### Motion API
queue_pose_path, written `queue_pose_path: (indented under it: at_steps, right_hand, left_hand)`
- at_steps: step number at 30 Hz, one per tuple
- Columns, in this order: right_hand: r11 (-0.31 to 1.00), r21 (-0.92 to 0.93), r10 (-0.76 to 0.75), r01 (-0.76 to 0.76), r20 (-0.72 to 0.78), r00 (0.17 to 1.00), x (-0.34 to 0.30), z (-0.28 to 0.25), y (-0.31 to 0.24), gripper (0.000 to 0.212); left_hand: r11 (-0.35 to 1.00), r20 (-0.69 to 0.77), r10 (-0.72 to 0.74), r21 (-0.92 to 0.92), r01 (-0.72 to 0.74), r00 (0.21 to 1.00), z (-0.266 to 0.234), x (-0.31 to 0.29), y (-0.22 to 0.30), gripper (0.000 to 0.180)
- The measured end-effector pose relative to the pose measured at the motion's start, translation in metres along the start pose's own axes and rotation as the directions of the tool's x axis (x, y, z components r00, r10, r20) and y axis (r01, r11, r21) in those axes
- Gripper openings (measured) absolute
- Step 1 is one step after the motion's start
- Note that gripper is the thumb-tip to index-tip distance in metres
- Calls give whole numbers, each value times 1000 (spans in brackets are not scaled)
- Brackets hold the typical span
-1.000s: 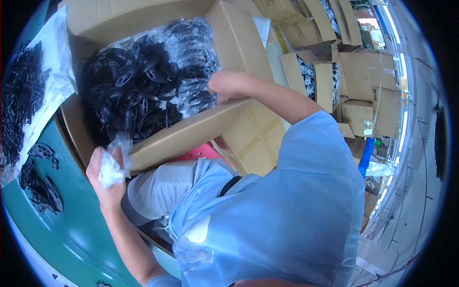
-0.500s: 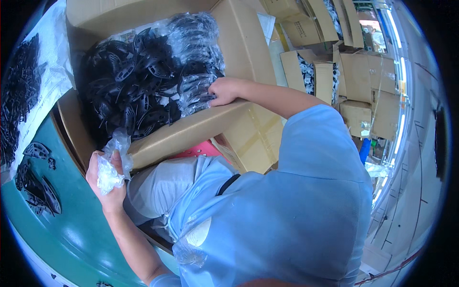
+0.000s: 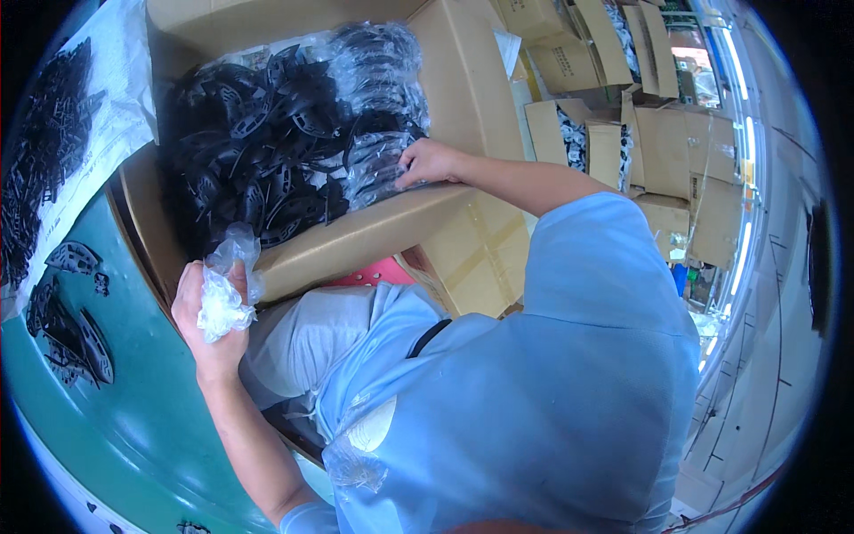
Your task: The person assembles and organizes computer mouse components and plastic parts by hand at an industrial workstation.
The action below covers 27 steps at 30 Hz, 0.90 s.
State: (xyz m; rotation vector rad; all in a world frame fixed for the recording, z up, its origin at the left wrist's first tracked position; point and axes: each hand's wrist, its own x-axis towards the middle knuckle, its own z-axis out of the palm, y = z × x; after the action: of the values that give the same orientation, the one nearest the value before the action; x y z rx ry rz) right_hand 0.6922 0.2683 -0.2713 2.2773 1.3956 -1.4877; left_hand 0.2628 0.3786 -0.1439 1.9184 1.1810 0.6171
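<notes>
My left hand (image 3: 212,334) is closed around a crumpled clear plastic bag (image 3: 224,303), just outside the near left corner of a big cardboard box (image 3: 356,227). Part of the plastic sticks up above my thumb. Inside the box, my right hand (image 3: 431,164) reaches over the near wall with its fingers curled together. They touch the end of a row of clear-bagged black parts (image 3: 378,165); whether they grip one is hidden. More bagged parts (image 3: 374,67) lie stacked along the box's right side. Loose black plastic parts (image 3: 258,133), curved and slotted, heap up on the left.
A green table (image 3: 151,427) runs along the left, with several black parts (image 3: 71,329) on it. Beyond them, a white sheet (image 3: 120,125) carries a pile of small black pieces (image 3: 44,151). More cardboard boxes (image 3: 663,147) stand at the right. A red perforated thing (image 3: 382,273) shows beneath the box.
The whole view has shifted slightly, so most things appear a little further right. My right hand's fingers have curled in a bit at the bagged parts. The left still grips the plastic bag.
</notes>
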Motion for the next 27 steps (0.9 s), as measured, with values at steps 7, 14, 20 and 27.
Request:
queue_pose_path:
  at_steps: [7, 14, 20, 27]
  right_hand:
    - [921, 380, 60, -88, 83, 995, 6, 2, -2, 53]
    - [979, 195, -84, 56, 141, 986, -3, 4, -11, 55]
    - [875, 428, -187, 225, -130, 974, -7, -5, -11, 39]
    - [826, 200, -403, 526, -444, 800, -12, -24, -80, 21]
  left_hand:
    - [1000, -7, 21, 14, -21, 1000, 1, 0, 0, 29]
    - [999, 1, 20, -35, -20, 1000, 1, -1, -1, 31]
    - [999, 16, 20, -30, -19, 1000, -1, 0, -1, 30]
    - [1000, 49, -3, -3, 3, 999, -3, 0, -2, 26]
